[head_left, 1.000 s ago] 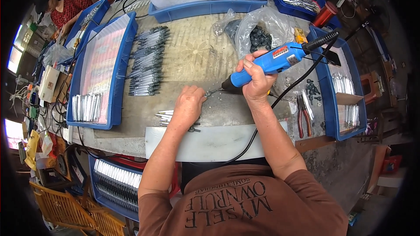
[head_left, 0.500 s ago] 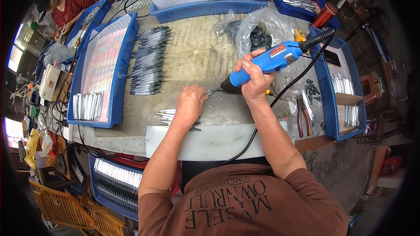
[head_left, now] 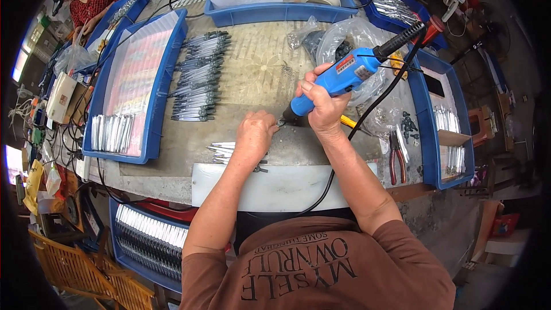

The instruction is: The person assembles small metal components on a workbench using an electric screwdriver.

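My right hand [head_left: 326, 102] is wrapped round a blue electric screwdriver [head_left: 344, 74], tilted so its dark nose points down and left. That nose ends right beside the fingertips of my left hand [head_left: 256, 133]. The left fingers are pinched over a small piece at the tool's tip; most of it is hidden, so I cannot make out its kind. Under my left wrist lie several slim silver-white pieces [head_left: 222, 150] with dark ends. Farther off to the left, a stack of grey pen-like pieces [head_left: 198, 77] with dark ends lies in rows.
Blue trays [head_left: 150, 132] of slim parts flank the worktop on both sides. A plastic bag [head_left: 367, 34] of black parts lies behind the screwdriver. Red-handled pliers [head_left: 397, 163] rest at right, and a black cable [head_left: 359, 138] hangs across my right forearm. Another person [head_left: 94, 0] sits far left.
The screwdriver has come down and left, so its nose is now against the left fingertips. The left hand has shifted slightly right. The whole view has moved a little.
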`<state>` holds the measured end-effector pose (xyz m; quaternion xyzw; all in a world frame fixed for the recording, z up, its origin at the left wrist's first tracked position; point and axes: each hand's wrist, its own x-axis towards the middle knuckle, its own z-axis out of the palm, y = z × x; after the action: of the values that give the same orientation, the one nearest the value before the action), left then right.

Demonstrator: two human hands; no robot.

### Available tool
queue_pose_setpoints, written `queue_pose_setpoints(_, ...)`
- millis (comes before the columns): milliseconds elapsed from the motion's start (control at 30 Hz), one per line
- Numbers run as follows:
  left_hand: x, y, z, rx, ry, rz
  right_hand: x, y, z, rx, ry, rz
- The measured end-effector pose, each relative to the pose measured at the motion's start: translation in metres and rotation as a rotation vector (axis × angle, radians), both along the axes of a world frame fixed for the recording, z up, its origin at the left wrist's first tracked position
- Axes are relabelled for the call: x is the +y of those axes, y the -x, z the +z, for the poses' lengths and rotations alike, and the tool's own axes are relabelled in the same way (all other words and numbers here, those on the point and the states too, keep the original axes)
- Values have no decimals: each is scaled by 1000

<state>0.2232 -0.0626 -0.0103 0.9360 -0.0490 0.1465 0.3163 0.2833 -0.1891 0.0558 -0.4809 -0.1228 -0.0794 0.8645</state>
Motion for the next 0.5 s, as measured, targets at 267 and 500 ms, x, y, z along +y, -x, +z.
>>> queue_pose_setpoints(267, -1, 1, 1, 5, 14, 3, -2, -1, -2, -26, 34, -13)
queue_pose_setpoints(500, -1, 0, 0, -6, 9, 9, -1, 0, 0, -30, 31, -5)
